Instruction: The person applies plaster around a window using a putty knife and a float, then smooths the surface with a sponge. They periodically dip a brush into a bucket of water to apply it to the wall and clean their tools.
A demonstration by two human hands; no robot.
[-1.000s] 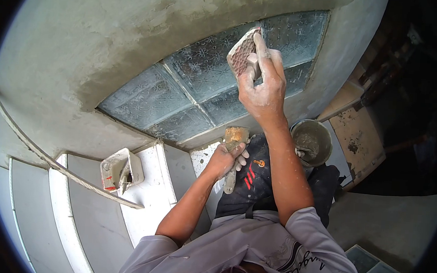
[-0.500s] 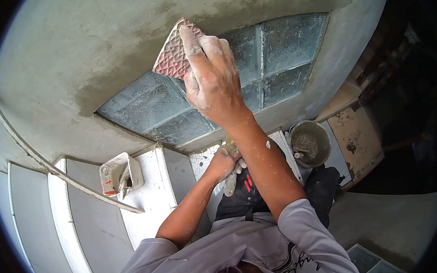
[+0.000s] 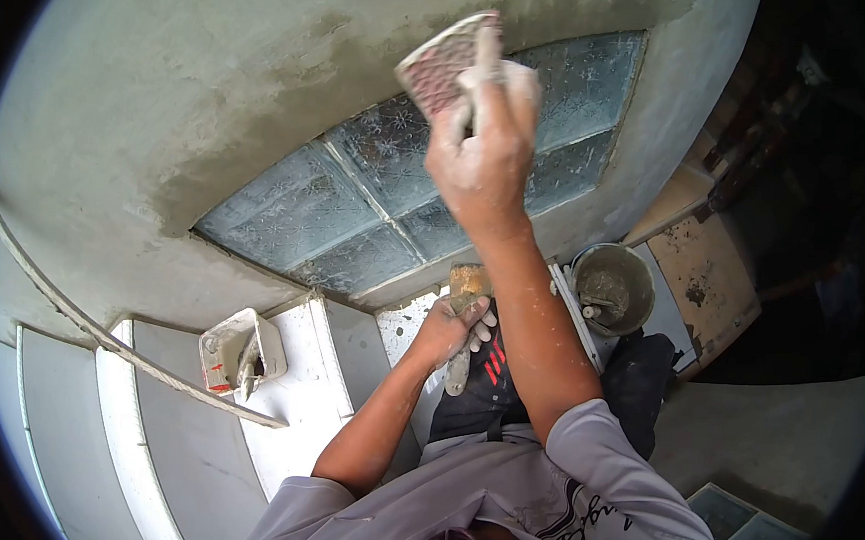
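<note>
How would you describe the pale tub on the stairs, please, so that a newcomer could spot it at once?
Find the glass-block window, then look below its left end to the stairs. The pale tub sits there, something long and grey inside. Its squared mouth and red marks set it apart from the round bucket farther right.

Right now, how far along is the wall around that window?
Seemingly done: the glass blocks sit in the wall. In hand: patterned pad in the right hand, scraper in the left hand. Likely left: dark patches beside the blocks, whitish film on them.
</note>
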